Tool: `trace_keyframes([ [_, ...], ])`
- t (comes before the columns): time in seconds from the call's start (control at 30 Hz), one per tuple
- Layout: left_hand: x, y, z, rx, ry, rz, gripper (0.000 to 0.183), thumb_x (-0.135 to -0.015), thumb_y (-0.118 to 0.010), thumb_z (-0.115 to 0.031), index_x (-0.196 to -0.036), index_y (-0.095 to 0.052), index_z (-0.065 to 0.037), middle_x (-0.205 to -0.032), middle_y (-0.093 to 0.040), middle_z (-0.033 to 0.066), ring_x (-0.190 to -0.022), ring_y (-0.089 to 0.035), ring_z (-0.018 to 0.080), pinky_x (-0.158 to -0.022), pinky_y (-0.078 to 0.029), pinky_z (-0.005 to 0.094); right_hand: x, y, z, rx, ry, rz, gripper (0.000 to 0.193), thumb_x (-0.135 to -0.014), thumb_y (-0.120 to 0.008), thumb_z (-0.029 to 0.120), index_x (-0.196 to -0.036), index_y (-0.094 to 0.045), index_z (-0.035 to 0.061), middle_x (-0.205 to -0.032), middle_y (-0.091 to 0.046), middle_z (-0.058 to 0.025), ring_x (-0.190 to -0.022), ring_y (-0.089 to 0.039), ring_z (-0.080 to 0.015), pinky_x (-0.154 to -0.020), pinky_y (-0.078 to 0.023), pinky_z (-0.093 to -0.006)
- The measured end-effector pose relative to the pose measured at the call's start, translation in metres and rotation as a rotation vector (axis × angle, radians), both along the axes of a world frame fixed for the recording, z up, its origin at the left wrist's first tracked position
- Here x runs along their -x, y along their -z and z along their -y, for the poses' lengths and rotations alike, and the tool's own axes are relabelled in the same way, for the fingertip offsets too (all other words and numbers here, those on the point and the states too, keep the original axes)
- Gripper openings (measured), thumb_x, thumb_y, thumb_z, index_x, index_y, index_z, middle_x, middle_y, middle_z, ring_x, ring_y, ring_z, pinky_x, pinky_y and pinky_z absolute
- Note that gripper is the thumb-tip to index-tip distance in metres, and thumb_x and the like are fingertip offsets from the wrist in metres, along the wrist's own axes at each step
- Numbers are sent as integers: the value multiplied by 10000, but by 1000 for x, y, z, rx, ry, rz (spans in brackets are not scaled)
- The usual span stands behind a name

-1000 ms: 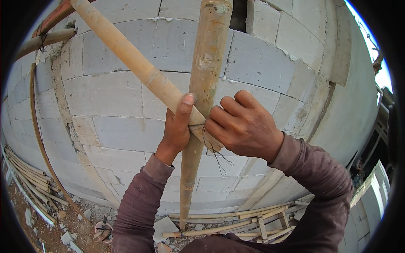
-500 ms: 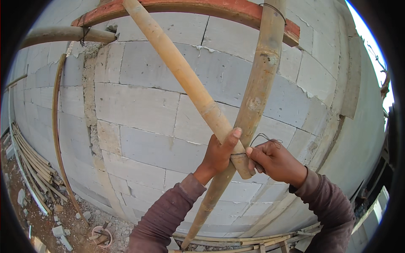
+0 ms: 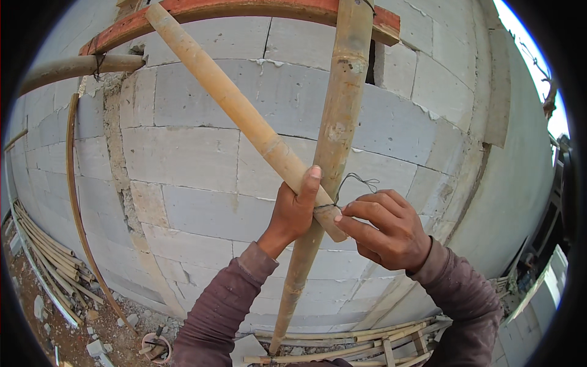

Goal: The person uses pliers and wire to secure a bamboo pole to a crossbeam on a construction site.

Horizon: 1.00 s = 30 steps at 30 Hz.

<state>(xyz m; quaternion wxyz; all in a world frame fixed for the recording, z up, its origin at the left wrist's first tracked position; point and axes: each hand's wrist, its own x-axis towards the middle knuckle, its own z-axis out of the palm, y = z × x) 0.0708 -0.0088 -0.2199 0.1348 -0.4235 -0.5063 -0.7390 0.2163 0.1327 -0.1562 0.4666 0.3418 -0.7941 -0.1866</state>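
A slanting bamboo pole crosses a thicker upright bamboo pole in front of the wall. My left hand is wrapped round the slanting pole close to its lower end, thumb lying up along it. Thin dark wire runs round that end just beyond my left hand, and its loose, looped tail sticks up to the right. My right hand is beside the pole's end, with thumb and forefinger pinched at the wire and the other fingers bent. Part of the wire behind the poles is hidden.
A reddish timber beam spans the top, with a horizontal bamboo pole below its left part. Behind is a light block wall. Bamboo poles, rubble and a small bucket lie low left; more poles lie along the wall's base.
The view has shifted, so poles and hands appear further left. My right hand has opened out from a tighter fist to a fingertip pinch, and the wire tail now stands free above it.
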Motion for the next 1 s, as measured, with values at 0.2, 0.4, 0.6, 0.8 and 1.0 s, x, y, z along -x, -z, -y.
trace_keyframes([
  [0.2,-8,-3,-6,-58,86,-5,455,-1005,-428,-426,-942,-588,-5,-792,-581,21,-748,-546,93,-653,-462,275,29,-20,-31,-361,-33,-418,193,-843,-659,256,-1032,-667,222,-1168,-600,52,-1153,-502,-123,-1111,-334,-401],
  [0.4,-10,-1,-2,-81,51,-17,454,-1009,-427,-419,-944,-588,1,-809,-582,19,-765,-541,84,-654,-464,271,46,-19,-24,-453,-90,-351,135,-800,-680,235,-933,-665,211,-972,-591,75,-1052,-518,-117,-1118,-323,-404],
  [0.6,-8,-2,-3,-50,43,-22,445,-1006,-434,-424,-909,-575,-14,-798,-556,7,-750,-510,77,-642,-451,266,44,-25,-18,-477,-34,-234,75,-783,-675,216,-789,-610,178,-800,-504,61,-829,-528,-112,-896,-413,-360],
  [0.8,-7,-4,2,-61,-6,-26,466,-1005,-425,-451,-870,-556,-25,-768,-531,-3,-714,-486,75,-620,-431,268,50,-4,-8,284,-103,484,256,-836,-641,227,-658,-539,74,-581,-533,-69,-525,-489,-282,-586,-349,-353],
  [1.0,-2,-1,3,16,-61,-102,536,-1008,-370,-514,-972,-542,-8,-820,-494,19,-785,-470,107,-705,-426,285,38,18,-15,403,-153,400,181,-816,-687,147,-723,-568,46,-655,-526,-71,-596,-532,-271,-551,-401,-378],
])
